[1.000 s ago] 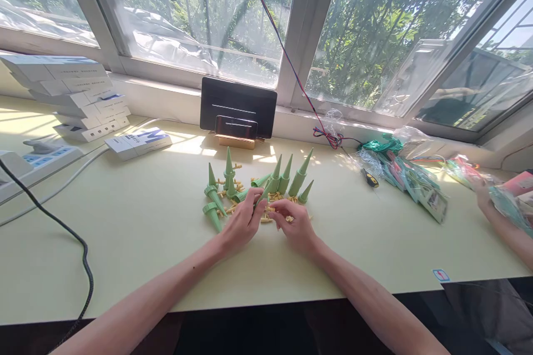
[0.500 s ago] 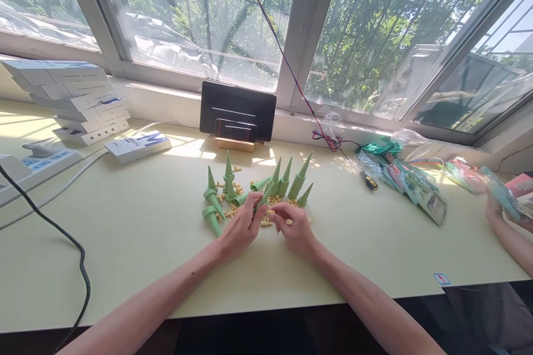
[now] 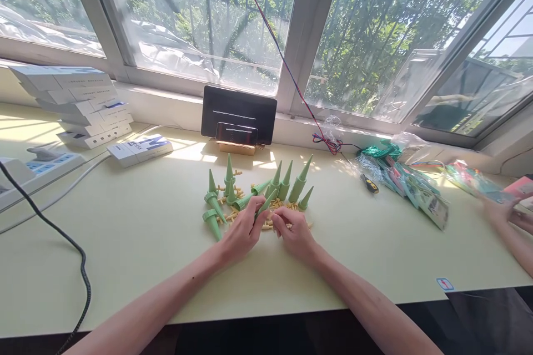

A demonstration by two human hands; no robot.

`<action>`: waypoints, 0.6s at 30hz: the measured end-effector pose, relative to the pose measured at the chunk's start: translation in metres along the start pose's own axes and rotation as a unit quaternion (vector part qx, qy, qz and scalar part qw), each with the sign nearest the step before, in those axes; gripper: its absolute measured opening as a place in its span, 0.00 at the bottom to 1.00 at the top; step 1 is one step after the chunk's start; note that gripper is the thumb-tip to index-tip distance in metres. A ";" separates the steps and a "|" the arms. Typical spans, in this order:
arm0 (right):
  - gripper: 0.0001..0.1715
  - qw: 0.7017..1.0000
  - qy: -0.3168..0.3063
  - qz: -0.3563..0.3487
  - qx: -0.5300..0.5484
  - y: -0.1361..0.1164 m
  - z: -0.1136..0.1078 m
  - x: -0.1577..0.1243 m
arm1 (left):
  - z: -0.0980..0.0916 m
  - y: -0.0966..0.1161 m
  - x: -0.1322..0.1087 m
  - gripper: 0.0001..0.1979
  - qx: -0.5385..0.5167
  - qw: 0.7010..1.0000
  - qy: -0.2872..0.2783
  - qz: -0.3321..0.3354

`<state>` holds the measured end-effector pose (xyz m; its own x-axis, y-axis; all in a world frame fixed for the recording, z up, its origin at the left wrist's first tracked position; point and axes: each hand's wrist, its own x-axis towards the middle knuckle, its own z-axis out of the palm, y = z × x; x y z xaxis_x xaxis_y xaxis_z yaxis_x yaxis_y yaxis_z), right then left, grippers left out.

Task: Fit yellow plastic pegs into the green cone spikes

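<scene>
My left hand (image 3: 245, 226) is closed around a green plastic cone (image 3: 265, 205), its pointed end tilted up to the right. Close beside it, my right hand (image 3: 292, 227) has thumb and fingers pinched together; whatever lies between the fingertips is too small to make out. Behind both hands, small yellow plastic pieces (image 3: 287, 205) lie loose in a pile. Green spikes stand upright at the back right, one of them a tall spike (image 3: 300, 178). More lie or stand at the left, among them a tipped ringed spike (image 3: 211, 222).
A tablet (image 3: 239, 111) and a phone (image 3: 236, 134) lean in a stand by the window. White boxes (image 3: 91, 105) are stacked at left near a power strip (image 3: 37, 172). Bagged items (image 3: 416, 183) and a yellow-black tool (image 3: 370, 183) lie right. Another person's hand (image 3: 499, 211) works at far right.
My hands stay almost in place, the left still gripping the cone. The view has shifted slightly. At the far right, the other person's hands have moved, with the bag now lower on the table.
</scene>
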<state>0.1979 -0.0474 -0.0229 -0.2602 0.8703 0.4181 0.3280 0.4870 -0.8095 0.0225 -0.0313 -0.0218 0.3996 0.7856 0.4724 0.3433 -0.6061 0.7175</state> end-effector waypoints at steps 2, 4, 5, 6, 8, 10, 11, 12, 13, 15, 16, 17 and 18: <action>0.23 1.000 -0.001 0.002 -0.008 0.000 0.000 0.000 | 0.000 0.001 0.000 0.06 -0.002 1.000 -0.001 0.001; 0.23 1.000 -0.001 0.002 -0.014 -0.001 0.000 0.000 | -0.001 0.003 0.000 0.06 0.001 1.000 0.001 0.002; 0.23 1.000 0.000 0.001 -0.017 -0.001 0.001 0.000 | -0.001 0.003 0.000 0.06 0.004 1.000 0.002 0.003; 0.23 1.000 0.001 0.001 -0.021 -0.001 0.001 0.000 | -0.002 0.003 0.000 0.05 0.006 1.000 0.003 0.004; 0.24 1.000 0.002 0.000 -0.025 -0.001 0.001 0.000 | -0.002 0.004 0.000 0.05 0.008 1.000 0.006 0.007; 0.24 1.000 0.004 0.001 -0.026 -0.001 0.001 0.000 | -0.002 0.004 0.000 0.05 0.010 1.000 0.009 0.007; 0.24 1.000 0.005 0.002 -0.025 -0.001 0.000 0.000 | -0.002 0.003 0.000 0.05 0.012 1.000 0.011 0.007; 0.23 1.000 0.006 0.003 -0.024 -0.002 0.000 0.000 | -0.002 0.003 0.000 0.05 0.015 1.000 0.013 0.006; 0.23 1.000 0.007 0.004 -0.024 -0.002 0.000 0.000 | -0.001 0.003 0.000 0.05 0.017 1.000 0.015 0.006; 0.22 1.000 0.011 0.005 -0.022 -0.002 0.000 0.000 | -0.002 0.004 0.000 0.06 0.017 1.000 0.015 0.004; 0.22 1.000 0.013 0.004 -0.021 -0.002 0.000 0.000 | -0.002 0.004 0.000 0.06 0.016 1.000 0.015 0.002; 0.21 1.000 0.015 0.003 -0.018 -0.002 0.000 0.000 | -0.002 0.005 0.000 0.06 0.015 1.000 0.015 0.001; 0.21 1.000 0.016 0.002 -0.015 -0.002 0.000 0.000 | -0.002 0.006 0.001 0.06 0.014 1.000 0.017 -0.001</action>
<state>0.1976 -0.0479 -0.0214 -0.2290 0.8742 0.4282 0.3558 0.4846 -0.7991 0.0229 -0.0341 -0.0160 0.3706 0.7901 0.4883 0.3683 -0.6076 0.7036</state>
